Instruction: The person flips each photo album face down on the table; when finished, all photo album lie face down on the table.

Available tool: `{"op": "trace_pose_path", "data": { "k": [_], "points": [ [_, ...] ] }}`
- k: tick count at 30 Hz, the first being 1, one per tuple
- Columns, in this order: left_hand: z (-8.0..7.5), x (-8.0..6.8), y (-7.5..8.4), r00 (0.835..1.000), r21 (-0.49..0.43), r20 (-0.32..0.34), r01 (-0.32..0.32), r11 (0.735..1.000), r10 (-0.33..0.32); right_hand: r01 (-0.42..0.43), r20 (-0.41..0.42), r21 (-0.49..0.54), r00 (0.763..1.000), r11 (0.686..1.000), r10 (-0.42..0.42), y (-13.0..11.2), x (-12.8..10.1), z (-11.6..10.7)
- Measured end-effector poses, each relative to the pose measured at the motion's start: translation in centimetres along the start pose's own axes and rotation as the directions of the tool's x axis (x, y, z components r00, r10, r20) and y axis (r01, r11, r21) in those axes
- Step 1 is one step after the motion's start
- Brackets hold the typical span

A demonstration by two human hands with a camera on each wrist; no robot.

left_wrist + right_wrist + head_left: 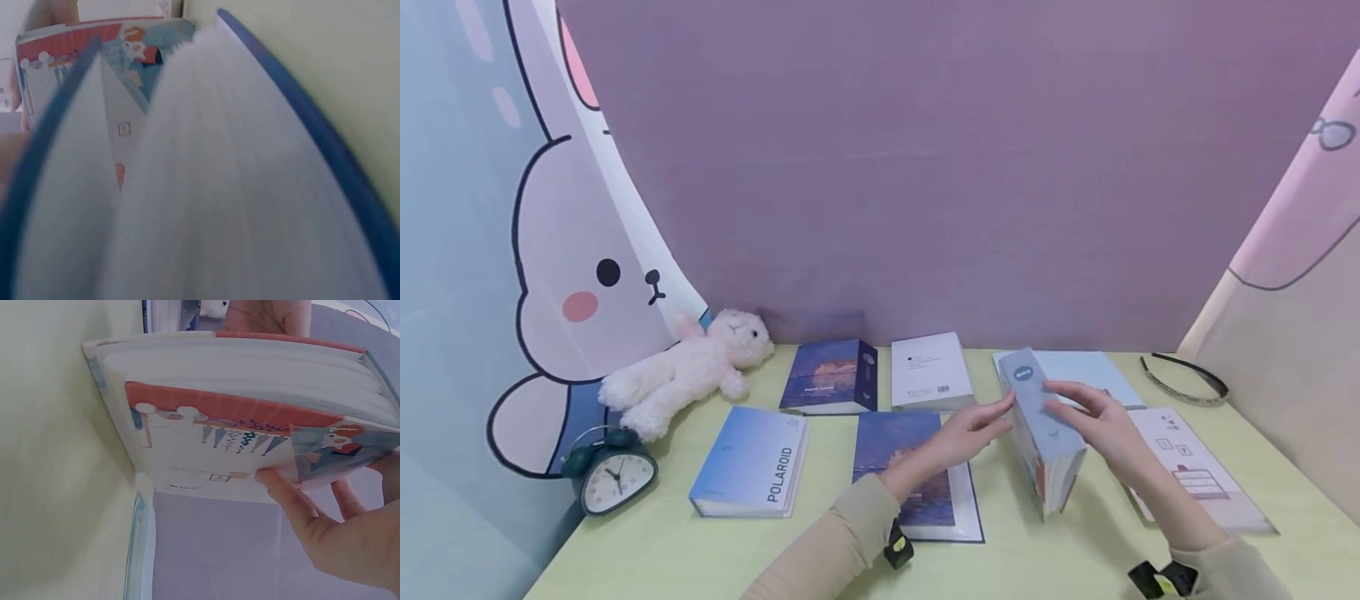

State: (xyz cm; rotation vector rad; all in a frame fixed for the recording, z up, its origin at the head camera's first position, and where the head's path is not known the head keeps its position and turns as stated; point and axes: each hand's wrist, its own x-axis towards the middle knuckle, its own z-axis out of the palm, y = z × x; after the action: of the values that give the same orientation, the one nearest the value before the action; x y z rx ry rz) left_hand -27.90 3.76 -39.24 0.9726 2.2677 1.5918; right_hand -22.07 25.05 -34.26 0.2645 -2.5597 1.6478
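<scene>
A thick photo album (1036, 408) with a grey-blue spine and red illustrated covers stands on edge, spine up, its pages fanning slightly downward. My left hand (966, 433) touches its left side with fairly straight fingers. At the other side my right hand (1101, 421) holds the album, thumb on the illustrated cover (219, 444) and fingers near the spine. Under my left forearm lies a purple-blue album (898, 442) with a sea picture. Blurred white pages (206, 175) between dark blue covers fill the left wrist view.
A POLAROID album (745, 458), a dark photo album (831, 375) and a white album (928, 367) lie leftward. Rightward are a light-blue flat item (1097, 375), an illustrated book (1198, 475) and a headband (1191, 387). A plush toy (692, 367) and alarm clock (617, 479) sit at left.
</scene>
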Motion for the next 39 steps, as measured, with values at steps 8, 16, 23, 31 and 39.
{"op": "trace_pose_path", "data": {
  "k": [8,16,23,31,39],
  "points": [
    [-0.9,-0.3,-1.5,0.99,-0.037,0.139,-0.001,0.999,0.006,0.035,0.0,-0.015,0.999,0.999,-0.035,0.4,-0.1,0.4],
    [-0.9,-0.6,-2.3,0.977,-0.061,0.212,0.029,0.998,-0.015,0.022,-0.004,-0.025,1.0,0.999,-0.022,0.6,-0.3,0.3],
    [-0.7,-0.7,-2.6,0.967,0.032,0.254,-0.001,0.999,-0.007,-0.061,0.016,-0.006,0.998,0.998,0.061,0.3,-0.4,0.1],
    [-0.7,-1.0,-2.2,0.965,0.106,0.262,-0.036,0.994,0.007,-0.105,0.037,-0.002,0.994,0.994,0.105,0.7,-0.7,-0.4],
    [-0.7,-1.0,-2.2,0.958,0.181,0.285,-0.035,0.983,-0.019,-0.146,0.069,-0.051,0.986,0.988,0.149,1.0,-1.0,-0.9]
  ]
}}
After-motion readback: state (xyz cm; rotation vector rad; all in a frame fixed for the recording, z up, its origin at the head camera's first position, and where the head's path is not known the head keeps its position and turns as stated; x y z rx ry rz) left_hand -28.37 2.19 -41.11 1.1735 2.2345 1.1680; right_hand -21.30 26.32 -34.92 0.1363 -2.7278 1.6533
